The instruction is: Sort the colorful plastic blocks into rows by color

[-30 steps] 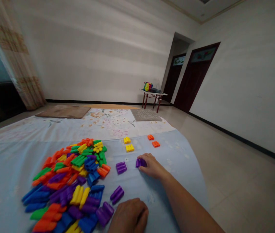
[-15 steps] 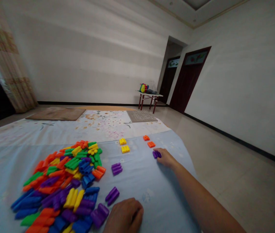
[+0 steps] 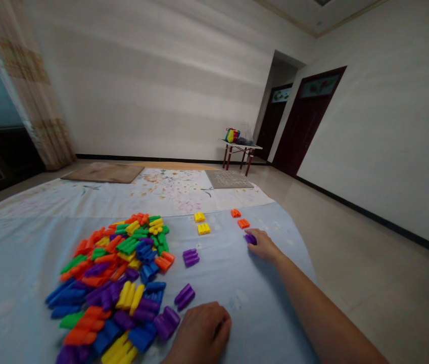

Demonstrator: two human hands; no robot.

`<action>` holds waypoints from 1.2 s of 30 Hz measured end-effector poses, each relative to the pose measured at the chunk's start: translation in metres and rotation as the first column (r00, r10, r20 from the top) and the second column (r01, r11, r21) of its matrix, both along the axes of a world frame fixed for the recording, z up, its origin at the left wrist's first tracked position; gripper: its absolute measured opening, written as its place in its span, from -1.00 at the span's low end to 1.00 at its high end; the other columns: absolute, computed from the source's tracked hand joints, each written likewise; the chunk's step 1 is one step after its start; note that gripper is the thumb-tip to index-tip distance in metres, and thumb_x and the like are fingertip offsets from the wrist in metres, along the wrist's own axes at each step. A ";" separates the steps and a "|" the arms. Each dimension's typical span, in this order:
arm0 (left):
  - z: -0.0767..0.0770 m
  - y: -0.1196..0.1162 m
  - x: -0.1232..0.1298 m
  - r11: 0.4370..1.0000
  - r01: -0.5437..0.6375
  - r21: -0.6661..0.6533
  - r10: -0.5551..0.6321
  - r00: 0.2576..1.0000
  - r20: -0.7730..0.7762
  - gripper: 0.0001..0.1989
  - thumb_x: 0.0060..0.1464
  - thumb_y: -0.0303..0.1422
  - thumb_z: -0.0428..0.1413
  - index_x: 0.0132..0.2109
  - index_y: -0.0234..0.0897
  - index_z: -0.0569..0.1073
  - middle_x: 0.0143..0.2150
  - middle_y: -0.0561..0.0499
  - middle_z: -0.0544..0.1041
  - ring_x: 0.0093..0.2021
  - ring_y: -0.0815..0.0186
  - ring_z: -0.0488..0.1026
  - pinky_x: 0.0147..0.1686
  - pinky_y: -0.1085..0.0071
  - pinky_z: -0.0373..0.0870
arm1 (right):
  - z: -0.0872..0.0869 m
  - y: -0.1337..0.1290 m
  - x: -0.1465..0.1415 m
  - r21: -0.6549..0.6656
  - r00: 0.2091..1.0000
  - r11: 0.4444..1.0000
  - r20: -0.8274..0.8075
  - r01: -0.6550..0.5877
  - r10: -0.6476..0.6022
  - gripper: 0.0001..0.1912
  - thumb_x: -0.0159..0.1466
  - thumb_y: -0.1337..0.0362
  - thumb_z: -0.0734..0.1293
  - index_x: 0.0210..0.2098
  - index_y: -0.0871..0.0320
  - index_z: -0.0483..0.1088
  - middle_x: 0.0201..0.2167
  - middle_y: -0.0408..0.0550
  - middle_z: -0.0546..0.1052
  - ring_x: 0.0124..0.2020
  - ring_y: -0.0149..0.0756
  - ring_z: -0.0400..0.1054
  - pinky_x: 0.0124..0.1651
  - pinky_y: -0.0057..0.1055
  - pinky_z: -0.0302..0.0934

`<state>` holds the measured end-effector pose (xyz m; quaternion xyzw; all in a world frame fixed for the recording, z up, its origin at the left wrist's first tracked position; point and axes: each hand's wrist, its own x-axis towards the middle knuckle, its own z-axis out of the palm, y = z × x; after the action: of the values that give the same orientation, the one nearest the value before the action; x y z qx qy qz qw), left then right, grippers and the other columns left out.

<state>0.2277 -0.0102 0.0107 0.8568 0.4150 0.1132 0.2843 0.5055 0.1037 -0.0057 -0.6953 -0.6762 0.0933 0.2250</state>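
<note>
Purple block [image 3: 250, 239] moved farther from left hand [image 3: 202, 331], gripped in right hand [image 3: 265, 246]; orange blocks [image 3: 243, 223] just beyond; left hand curled, cannot tell if holding; step seems placing; next calls for gentle release.

The right hand [image 3: 265, 245] is bare, with slim fingers [image 3: 255, 233] and a narrow wrist [image 3: 280, 257]; behind it a smooth, long forearm [image 3: 316, 303], bare too, widens evenly toward the near right edge of the view. The left hand [image 3: 202, 331], nearer, is likewise bare, its back broad and gently rounded toward the knuckles [image 3: 211, 306]. Finer detail is blurred.
</note>
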 end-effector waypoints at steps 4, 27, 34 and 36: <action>0.000 0.001 0.001 1.000 0.003 0.007 -0.003 1.000 -0.008 -0.75 0.11 -0.33 -0.13 -0.31 -0.20 0.45 -0.34 0.04 0.50 -0.32 0.39 0.39 -0.35 0.46 0.16 | 0.013 -0.005 -0.040 0.130 0.996 0.989 -0.037 -0.072 0.078 -0.54 0.09 0.32 0.29 0.01 0.11 0.32 0.04 0.04 0.35 0.09 -0.16 0.16 0.11 -0.16 0.05; -0.002 0.000 0.001 1.000 0.003 0.024 -0.004 1.000 0.012 -0.75 0.10 -0.34 -0.13 -0.35 -0.21 0.43 -0.34 0.03 0.51 -0.32 0.36 0.40 -0.36 0.45 0.16 | 0.021 -0.021 -0.146 -0.043 0.931 0.930 -0.009 -0.365 0.365 -0.51 0.03 0.20 0.39 -0.02 0.06 0.36 -0.10 0.00 0.43 -0.03 -0.13 0.23 0.02 -0.22 0.10; -0.001 0.002 0.000 1.000 0.010 0.020 -0.010 1.000 -0.003 -0.72 0.13 -0.32 -0.16 -0.33 -0.21 0.44 -0.31 0.02 0.51 -0.31 0.38 0.40 -0.33 0.47 0.18 | 0.028 -0.010 -0.090 0.143 0.967 0.959 -0.030 -0.245 0.251 -0.50 0.07 0.35 0.35 0.03 0.13 0.32 -0.06 -0.02 0.45 -0.01 -0.20 0.25 0.09 -0.25 0.07; 0.000 0.002 0.000 1.000 0.008 0.016 -0.008 1.000 -0.010 -0.70 0.14 -0.30 -0.17 -0.33 -0.21 0.44 -0.31 0.02 0.51 -0.31 0.38 0.40 -0.33 0.47 0.19 | 0.032 -0.006 -0.054 0.156 0.990 0.977 0.001 -0.142 0.144 -0.49 0.06 0.40 0.32 0.03 0.16 0.32 -0.03 0.01 0.44 0.00 -0.21 0.26 0.10 -0.23 0.06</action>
<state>0.2279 -0.0083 0.0109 0.8613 0.4121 0.1110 0.2757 0.4519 0.0980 0.0263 -0.6247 -0.7286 0.0597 0.2745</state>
